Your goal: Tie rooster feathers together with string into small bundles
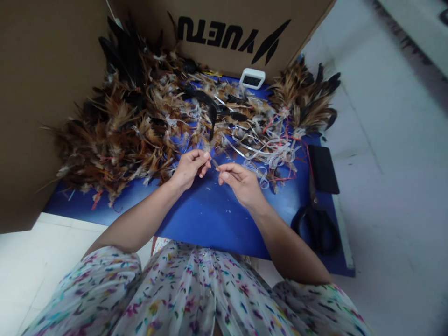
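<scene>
Over the near part of the blue table (206, 219), my two hands are close together. My left hand (191, 170) is closed in a pinch at the downy base of a dark feather (212, 121), which points away from me. My right hand (243, 184) also pinches, thumb against forefinger, with a thin brownish feather (215, 163) sticking out toward the left fingertips. Whether the two feathers touch is too small to tell. Just beyond the hands lie loose brown and black feathers (241, 105) and a tangle of clear plastic strips (280, 151).
A big heap of brown feathers (119, 126) covers the left side, and a smaller feather bunch (304, 95) lies at back right. Cardboard walls (224, 56) enclose the back and left. A white digital timer (252, 78), black phone (324, 169) and black-handled scissors (317, 226) are also here.
</scene>
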`<state>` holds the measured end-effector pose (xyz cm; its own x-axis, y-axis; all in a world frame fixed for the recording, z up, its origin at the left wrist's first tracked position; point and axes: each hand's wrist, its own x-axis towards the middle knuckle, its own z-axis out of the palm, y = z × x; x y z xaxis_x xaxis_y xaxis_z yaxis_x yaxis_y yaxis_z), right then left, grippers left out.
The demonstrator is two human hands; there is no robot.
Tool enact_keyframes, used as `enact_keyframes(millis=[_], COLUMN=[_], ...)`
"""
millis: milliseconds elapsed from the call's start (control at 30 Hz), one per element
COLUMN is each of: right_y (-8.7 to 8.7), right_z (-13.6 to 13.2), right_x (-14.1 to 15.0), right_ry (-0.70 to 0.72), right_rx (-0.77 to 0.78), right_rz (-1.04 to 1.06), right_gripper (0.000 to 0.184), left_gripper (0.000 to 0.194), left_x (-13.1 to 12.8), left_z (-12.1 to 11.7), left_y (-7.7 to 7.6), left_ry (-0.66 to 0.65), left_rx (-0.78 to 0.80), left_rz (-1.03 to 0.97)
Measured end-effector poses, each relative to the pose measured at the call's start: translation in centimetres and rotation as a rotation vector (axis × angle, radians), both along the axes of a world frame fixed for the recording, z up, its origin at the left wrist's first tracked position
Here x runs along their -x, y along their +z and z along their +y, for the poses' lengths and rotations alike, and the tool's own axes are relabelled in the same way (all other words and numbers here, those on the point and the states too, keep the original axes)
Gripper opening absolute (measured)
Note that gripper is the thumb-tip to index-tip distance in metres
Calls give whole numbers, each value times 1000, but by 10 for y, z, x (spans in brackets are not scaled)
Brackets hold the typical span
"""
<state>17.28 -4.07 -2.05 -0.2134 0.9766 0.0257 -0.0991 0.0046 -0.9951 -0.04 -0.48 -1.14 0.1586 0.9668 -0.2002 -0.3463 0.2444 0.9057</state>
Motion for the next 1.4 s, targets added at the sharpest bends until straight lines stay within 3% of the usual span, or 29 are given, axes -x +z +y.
enact_keyframes(millis=[300,667,1400], right_y=[3,7,1], right_z=[1,-4,0], right_x=[4,7,6], right_ry=[-109,-234,-361], right_rx=[48,-70,-107], right_rz=[46,-52,-102], right_gripper=[28,24,17], left_gripper=[43,53,38], left_x=[-3,-10,-11], left_z=[-4,-10,-15], left_y=[-4,-10,-8], left_ry=[-83,-157,-249], left_rx=[16,-72,-165], left_rz=[42,128,334])
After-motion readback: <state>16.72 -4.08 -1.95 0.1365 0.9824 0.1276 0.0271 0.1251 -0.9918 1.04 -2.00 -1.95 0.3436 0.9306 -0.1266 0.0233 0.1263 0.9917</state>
